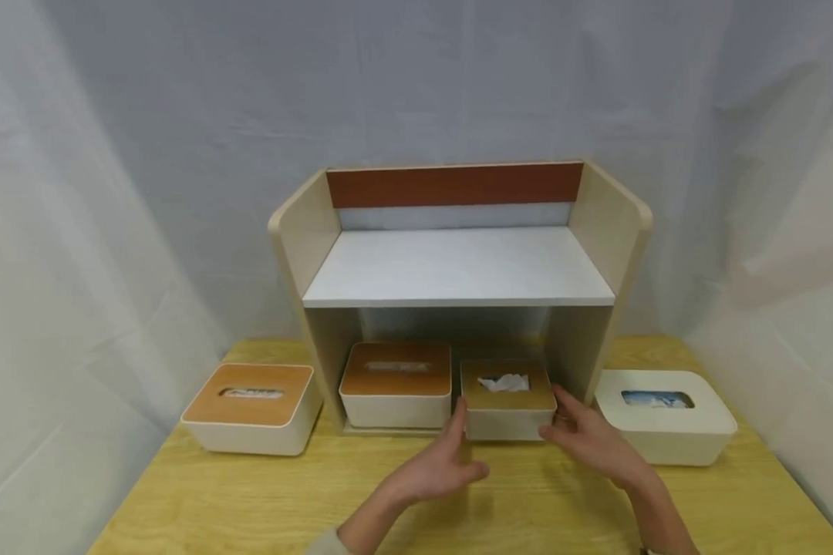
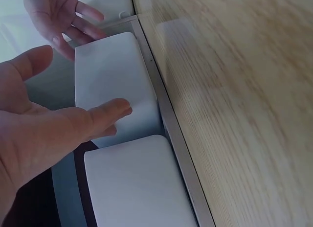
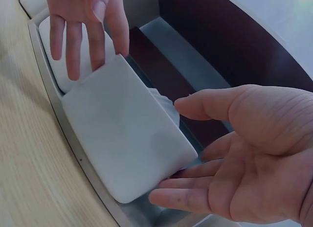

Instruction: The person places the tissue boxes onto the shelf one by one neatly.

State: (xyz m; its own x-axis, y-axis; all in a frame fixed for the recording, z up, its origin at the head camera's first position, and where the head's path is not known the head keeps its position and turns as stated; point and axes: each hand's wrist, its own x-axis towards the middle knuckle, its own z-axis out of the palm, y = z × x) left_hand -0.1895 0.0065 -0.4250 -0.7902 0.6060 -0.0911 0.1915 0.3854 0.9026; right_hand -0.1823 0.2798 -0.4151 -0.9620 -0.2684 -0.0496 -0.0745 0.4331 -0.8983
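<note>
A small tissue box [image 1: 505, 422] with a wood-look lid and a white tissue poking from its slot sits in the right half of the shelf's lower bay, at the front edge. My left hand [image 1: 433, 469] is at its left side, fingers extended, thumb apart. On the other side is my right hand [image 1: 592, 441], its fingers along the box's right side and front corner. In the right wrist view, those fingertips meet the side of the white box [image 3: 122, 134], and the thumb stands clear of it. Close on the left stands another tissue box [image 1: 396, 408] with a brown lid.
A two-tier shelf [image 1: 458, 266] stands at the back of the wooden table [image 1: 500, 501]. Outside its left wall is an orange-lidded tissue box [image 1: 250, 435]; outside its right wall, an all-white tissue box [image 1: 673, 443]. Pale cloth [image 1: 416, 85] hangs behind and at both sides.
</note>
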